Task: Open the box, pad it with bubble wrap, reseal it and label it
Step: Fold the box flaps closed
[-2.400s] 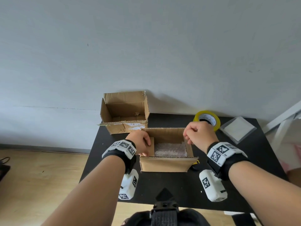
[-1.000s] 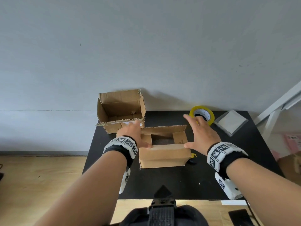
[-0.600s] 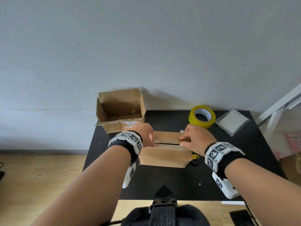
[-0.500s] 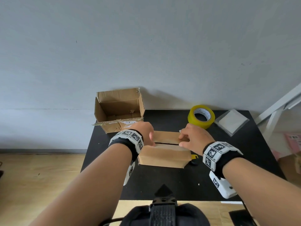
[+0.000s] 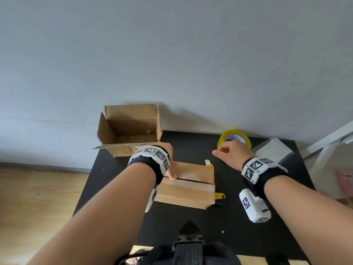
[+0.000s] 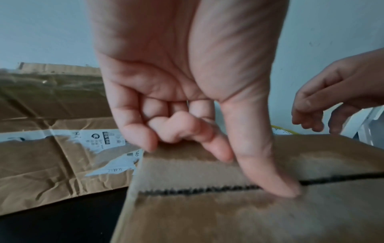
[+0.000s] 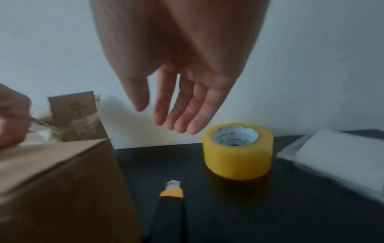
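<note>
both forearms are bare, with no sleeves. each wrist wears a black strap [image 5: 148, 165] topped by a white band [image 5: 256, 166] printed with square black-and-white marker patterns. a white, rounded camera block [image 5: 254, 206] with the same kind of marker hangs under the right wrist; a similar white block [image 5: 151, 197] shows under the left.

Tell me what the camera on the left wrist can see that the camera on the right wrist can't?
Only the left wrist view shows the left hand up close, its thumb pressing the open seam between the closed box's flaps, and a torn white label on the open box behind. Only the right wrist view shows the utility knife, the flat white packet and the whole yellow tape roll beneath the open right hand. Both show both boxes and the black table.
</note>
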Motion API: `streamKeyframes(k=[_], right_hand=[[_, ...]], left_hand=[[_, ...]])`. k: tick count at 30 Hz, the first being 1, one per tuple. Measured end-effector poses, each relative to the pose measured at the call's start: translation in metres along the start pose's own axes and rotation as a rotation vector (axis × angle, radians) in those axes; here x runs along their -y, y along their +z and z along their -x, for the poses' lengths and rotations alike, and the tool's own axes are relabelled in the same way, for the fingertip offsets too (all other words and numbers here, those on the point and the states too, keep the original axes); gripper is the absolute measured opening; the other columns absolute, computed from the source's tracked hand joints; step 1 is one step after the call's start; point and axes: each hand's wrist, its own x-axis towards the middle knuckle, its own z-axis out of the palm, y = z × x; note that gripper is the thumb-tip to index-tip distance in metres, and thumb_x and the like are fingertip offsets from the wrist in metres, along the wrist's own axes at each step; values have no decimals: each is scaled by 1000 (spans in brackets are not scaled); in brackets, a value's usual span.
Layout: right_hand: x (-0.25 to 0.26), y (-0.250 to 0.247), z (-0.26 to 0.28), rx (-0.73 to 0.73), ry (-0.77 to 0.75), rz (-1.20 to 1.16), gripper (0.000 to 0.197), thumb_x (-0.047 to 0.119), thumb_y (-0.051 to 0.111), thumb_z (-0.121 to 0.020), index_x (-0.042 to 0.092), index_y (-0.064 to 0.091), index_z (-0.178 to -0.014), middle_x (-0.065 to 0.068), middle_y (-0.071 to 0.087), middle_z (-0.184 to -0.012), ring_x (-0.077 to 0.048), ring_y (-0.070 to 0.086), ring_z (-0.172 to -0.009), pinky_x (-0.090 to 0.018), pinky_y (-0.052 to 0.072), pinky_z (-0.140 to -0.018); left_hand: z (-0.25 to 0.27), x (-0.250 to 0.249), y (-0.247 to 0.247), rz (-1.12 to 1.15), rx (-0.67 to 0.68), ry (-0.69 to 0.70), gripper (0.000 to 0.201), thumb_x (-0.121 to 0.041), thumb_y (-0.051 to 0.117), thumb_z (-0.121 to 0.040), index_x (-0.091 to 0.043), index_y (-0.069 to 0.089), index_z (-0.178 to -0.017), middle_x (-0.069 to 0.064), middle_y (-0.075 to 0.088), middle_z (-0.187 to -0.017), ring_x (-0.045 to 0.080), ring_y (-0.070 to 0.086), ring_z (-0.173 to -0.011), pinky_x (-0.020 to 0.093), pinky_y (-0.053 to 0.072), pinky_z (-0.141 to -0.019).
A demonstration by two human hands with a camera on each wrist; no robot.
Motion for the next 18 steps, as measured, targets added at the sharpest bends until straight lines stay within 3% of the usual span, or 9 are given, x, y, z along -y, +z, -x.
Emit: streamKeyframes(k=[5, 9, 12, 15, 18], right_hand=[[-35, 2, -36, -79, 28, 230, 21, 21, 58, -85, 7, 64, -99, -11, 66, -100, -27, 61, -91, -36, 50, -74], [-45, 18, -48, 12, 135, 197, 20, 18, 55, -87, 10, 53, -106, -6, 58, -103, -24, 55, -89, -33, 44, -74], [-51, 29, -54, -29, 138, 157, 19, 16, 56, -86, 8, 57, -104, -9, 63, -99, -26, 58, -88, -36, 49, -79], [-52, 32, -54, 5, 172, 198, 27, 28, 60, -88, 9, 58, -108, -9, 64, -107, -27, 60, -97, -35, 48, -82], [-50, 37, -47, 140, 198, 351, 39, 52, 56, -87, 15, 62, -99, -1, 65, -95, -19, 61, -86, -30, 46, -73]], left_hand=[[-2, -1, -3, -11, 28, -23, 54, -57, 86, -48, -20, 55, -72, 0, 69, -79, 23, 67, -75, 41, 56, -78], [1, -2, -2, 12, 23, -26, 50, -55, 86, -53, -19, 54, -68, 0, 68, -79, 23, 66, -78, 41, 56, -80], [2, -3, -2, 3, 31, -22, 49, -55, 84, -56, -18, 54, -66, 1, 69, -81, 23, 66, -80, 41, 56, -82], [5, -2, -1, 15, 28, -23, 47, -53, 84, -59, -18, 54, -68, 2, 69, -86, 22, 66, -83, 40, 56, -82], [8, -3, 1, 39, 24, -25, 46, -51, 83, -62, -16, 60, -81, 2, 69, -93, 23, 65, -90, 39, 55, -86]])
